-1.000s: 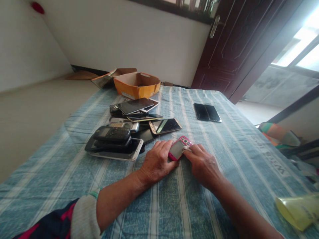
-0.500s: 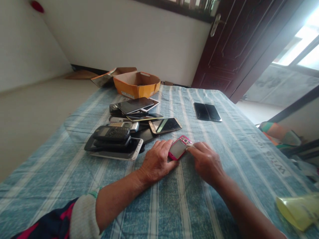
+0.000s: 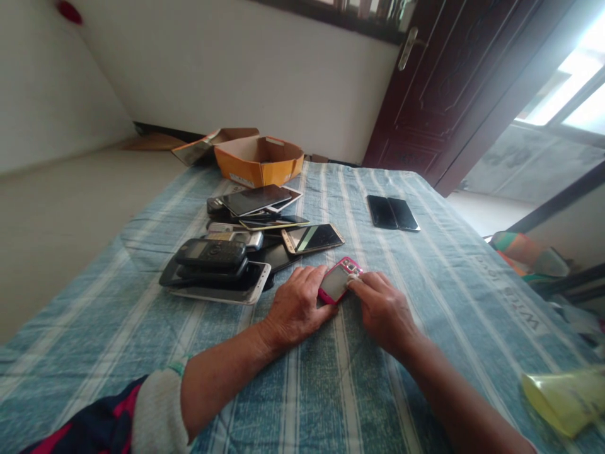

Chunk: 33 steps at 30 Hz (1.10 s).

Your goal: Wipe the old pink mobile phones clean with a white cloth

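Note:
A small pink-edged phone (image 3: pixel 335 283) with a grey screen lies at the middle of the cloth-covered table. My left hand (image 3: pixel 297 306) grips its left and lower edges between fingers and thumb. My right hand (image 3: pixel 385 308) is closed in a pinch on a small whitish wad (image 3: pixel 353 277), which touches the phone near its buttons; the wad looks like cloth or tissue. Just beyond my left hand is a gold phone (image 3: pixel 314 239). Left of it, several phones are piled up, with a black keypad phone (image 3: pixel 212 253) on top at the near end.
An open orange cardboard box (image 3: pixel 262 171) stands at the table's far edge, its lid beside it. Two dark phones (image 3: pixel 393 213) lie side by side at the far right. A yellow translucent object (image 3: pixel 564 400) is at the near right edge. Beyond is a dark red door (image 3: pixel 439 88).
My right hand has moved slightly left with the whitish wad, from the phone's right edge onto its face. My left hand and the phone have stayed almost the same.

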Tool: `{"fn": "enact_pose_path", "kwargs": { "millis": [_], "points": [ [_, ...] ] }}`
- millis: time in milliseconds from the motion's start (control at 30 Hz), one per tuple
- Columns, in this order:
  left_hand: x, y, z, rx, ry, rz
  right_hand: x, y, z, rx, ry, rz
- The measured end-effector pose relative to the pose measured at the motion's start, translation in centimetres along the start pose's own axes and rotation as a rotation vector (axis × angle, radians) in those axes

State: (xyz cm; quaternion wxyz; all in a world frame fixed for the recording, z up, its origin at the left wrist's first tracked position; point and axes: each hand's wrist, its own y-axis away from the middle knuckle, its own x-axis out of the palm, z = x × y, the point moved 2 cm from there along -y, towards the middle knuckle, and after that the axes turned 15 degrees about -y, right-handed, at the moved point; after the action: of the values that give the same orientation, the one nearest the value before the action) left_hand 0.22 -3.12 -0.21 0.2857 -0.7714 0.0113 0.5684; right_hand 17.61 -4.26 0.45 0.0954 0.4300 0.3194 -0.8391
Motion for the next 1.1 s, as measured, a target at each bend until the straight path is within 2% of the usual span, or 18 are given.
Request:
{"fn": "enact_pose_path", "kwargs": {
  "millis": [167, 367, 467, 633, 900, 1100],
  "points": [
    [0.0, -0.1, 0.0, -0.011, -0.007, 0.024, 0.5, -0.2, 0.5, -0.011, 0.066, 0.034],
    [0.3, 0.1, 0.2, -0.003, -0.013, 0.002, 1.1, 0.3, 2.4, -0.047, -0.006, 0.094],
    [0.2, 0.1, 0.2, 0.013, 0.006, -0.021, 1.1, 0.3, 2.4, -0.053, -0.037, 0.1],
    [0.0, 0.0, 0.2, 0.019, -0.019, -0.004, 0.8, -0.1, 1.4, -0.016, 0.014, 0.037],
    [0.3, 0.0, 0.3, -0.014, -0.008, 0.017, 1.8, 0.1, 2.0, -0.082, -0.002, 0.04],
    [0.5, -0.3, 0.4, -0.025, -0.018, 0.013, 1.6, -0.5, 1.0, -0.061, 0.071, -0.04]
  ]
}}
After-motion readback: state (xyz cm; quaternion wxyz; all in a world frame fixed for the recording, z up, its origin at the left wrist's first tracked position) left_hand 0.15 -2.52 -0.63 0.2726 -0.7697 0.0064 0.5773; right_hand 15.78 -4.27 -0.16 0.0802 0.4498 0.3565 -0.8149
